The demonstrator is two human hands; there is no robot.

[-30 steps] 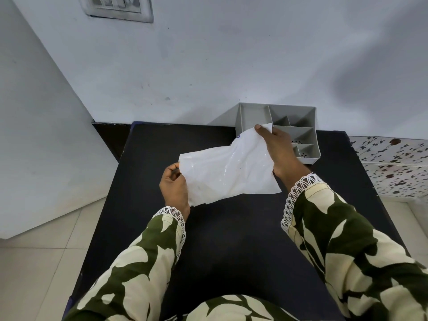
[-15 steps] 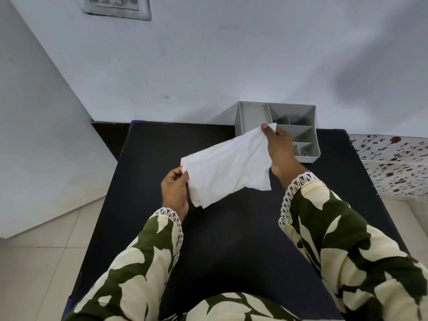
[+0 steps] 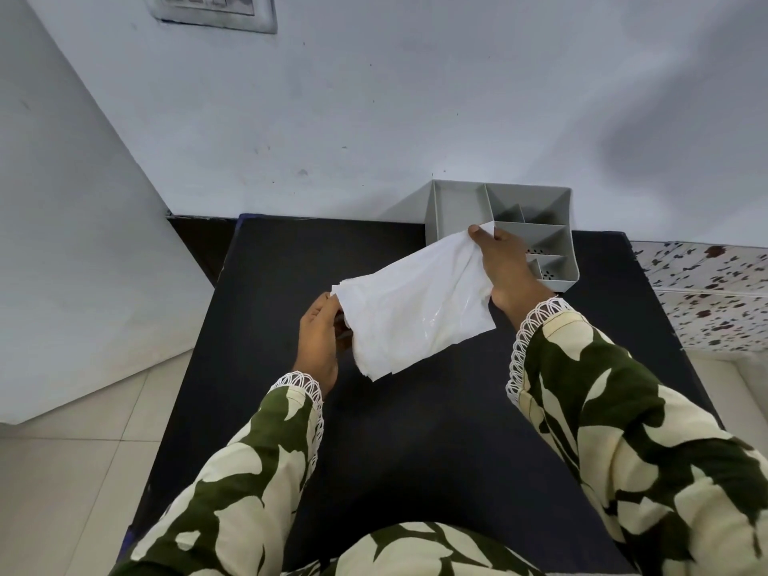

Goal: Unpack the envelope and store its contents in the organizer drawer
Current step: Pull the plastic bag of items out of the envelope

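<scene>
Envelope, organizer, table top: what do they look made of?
Envelope: looks like thin white plastic film, glossy; it creases softly and shows a wet-looking highlight. Could be coated paper.
Organizer: grey moulded plastic by the look, matte, with thin straight dividers and small holes in two compartment floors.
Table top: black, matte, no glare; probably fabric or a mat, but the texture is too fine to tell.

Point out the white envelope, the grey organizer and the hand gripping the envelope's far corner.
white envelope [image 3: 415, 313], head view, its glossy middle.
grey organizer [image 3: 457, 209], head view, floor of its large left compartment.
right hand [image 3: 505, 264], head view, back of the hand.
</scene>
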